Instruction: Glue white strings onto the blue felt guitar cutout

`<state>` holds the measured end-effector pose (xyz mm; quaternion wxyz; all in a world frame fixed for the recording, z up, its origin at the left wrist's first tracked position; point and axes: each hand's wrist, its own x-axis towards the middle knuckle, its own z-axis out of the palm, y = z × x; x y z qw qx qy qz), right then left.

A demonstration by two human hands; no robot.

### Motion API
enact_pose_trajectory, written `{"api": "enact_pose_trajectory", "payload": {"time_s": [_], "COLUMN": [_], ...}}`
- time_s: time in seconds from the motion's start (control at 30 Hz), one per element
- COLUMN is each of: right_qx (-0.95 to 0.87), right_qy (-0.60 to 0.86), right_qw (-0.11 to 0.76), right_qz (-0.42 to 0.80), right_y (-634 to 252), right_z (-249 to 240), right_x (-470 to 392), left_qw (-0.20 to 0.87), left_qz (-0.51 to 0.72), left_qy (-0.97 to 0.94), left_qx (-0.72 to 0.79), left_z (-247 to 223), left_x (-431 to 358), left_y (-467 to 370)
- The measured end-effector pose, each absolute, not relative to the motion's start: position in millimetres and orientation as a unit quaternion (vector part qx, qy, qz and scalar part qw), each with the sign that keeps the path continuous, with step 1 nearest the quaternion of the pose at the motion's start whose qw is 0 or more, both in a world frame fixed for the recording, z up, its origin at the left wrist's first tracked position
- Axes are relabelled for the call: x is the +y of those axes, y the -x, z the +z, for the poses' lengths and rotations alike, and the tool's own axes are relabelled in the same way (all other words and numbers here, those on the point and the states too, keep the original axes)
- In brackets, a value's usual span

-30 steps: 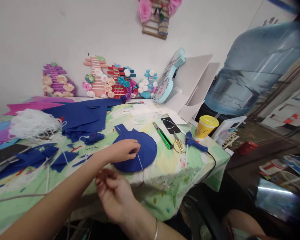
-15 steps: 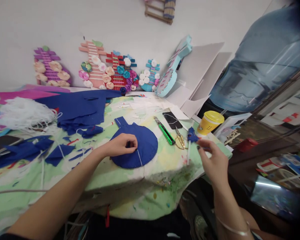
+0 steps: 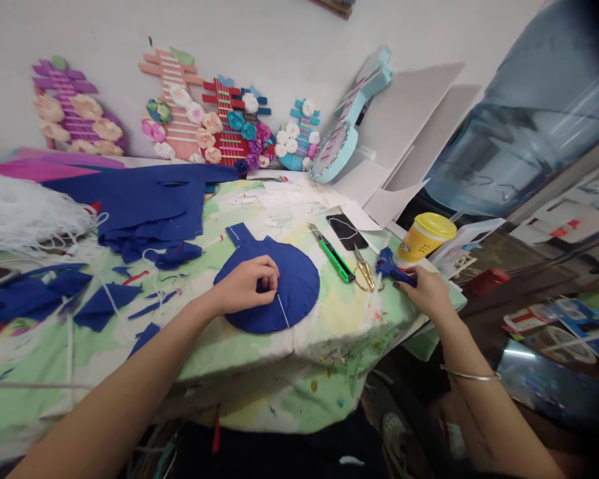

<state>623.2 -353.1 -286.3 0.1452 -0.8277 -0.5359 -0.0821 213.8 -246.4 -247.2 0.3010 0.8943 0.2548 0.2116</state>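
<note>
A round blue fabric-covered piece [image 3: 297, 286] with a short tab at its upper left lies on the cloth-covered table. My left hand [image 3: 253, 285] rests on it, its fingers pinched on a thin white string [image 3: 283, 311] that runs down to the piece's lower edge. On the right, my right hand [image 3: 424, 287] has its fingers round the handle of a blue glue gun [image 3: 390, 266], whose nozzle end lies by gold-handled scissors [image 3: 364, 273]. Left of the scissors lies a green cutter knife [image 3: 337, 259].
A black phone [image 3: 347, 231] and a yellow-lidded cup [image 3: 426, 236] stand near the tools. Blue fabric [image 3: 150, 199], scraps and white yarn [image 3: 27, 216] cover the left side. Flower-decorated guitar shapes [image 3: 224, 123] lean against the wall; a large water bottle [image 3: 524, 126] is at right.
My right hand has moved onto the glue gun's handle and closed round it. My left hand still holds the string on the blue piece. The view has shifted slightly.
</note>
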Motion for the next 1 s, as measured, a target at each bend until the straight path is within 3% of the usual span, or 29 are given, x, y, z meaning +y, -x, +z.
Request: {"api": "enact_pose_trajectory", "payload": {"time_s": [0.27, 0.33, 0.4, 0.5, 0.57, 0.7, 0.83, 1.0], "right_qx": [-0.550, -0.531, -0.495, -0.416, -0.391, -0.427, -0.464, -0.437], "right_qy": [0.807, 0.796, 0.762, 0.668, 0.595, 0.507, 0.551, 0.590], "right_qw": [0.205, 0.286, 0.418, 0.594, 0.645, 0.581, 0.481, 0.463], "right_qz": [-0.059, -0.052, 0.004, 0.167, 0.279, 0.471, 0.499, 0.496], "right_y": [-619.5, -611.5, -596.8, -560.5, -530.6, -476.5, -441.5, -420.1], "right_z": [-277.6, -273.9, -267.7, -256.0, -250.4, -252.7, -265.5, -280.4], "right_x": [-363.5, -372.2, -380.6, -391.3, -397.6, -409.6, -422.8, -437.2], "left_qw": [0.322, 0.325, 0.331, 0.346, 0.359, 0.382, 0.390, 0.394], "left_qz": [0.215, 0.218, 0.219, 0.214, 0.211, 0.202, 0.198, 0.192], "left_qy": [-0.885, -0.883, -0.881, -0.876, -0.872, -0.864, -0.861, -0.862], "left_qx": [0.258, 0.258, 0.258, 0.258, 0.258, 0.259, 0.259, 0.254], "left_z": [-247.7, -248.3, -248.8, -248.9, -248.6, -247.2, -245.6, -246.9], "left_x": [-245.3, -245.1, -244.6, -243.1, -241.7, -238.8, -237.4, -235.5], "left_y": [-213.4, -213.5, -213.5, -212.7, -211.6, -208.9, -207.1, -206.1]}}
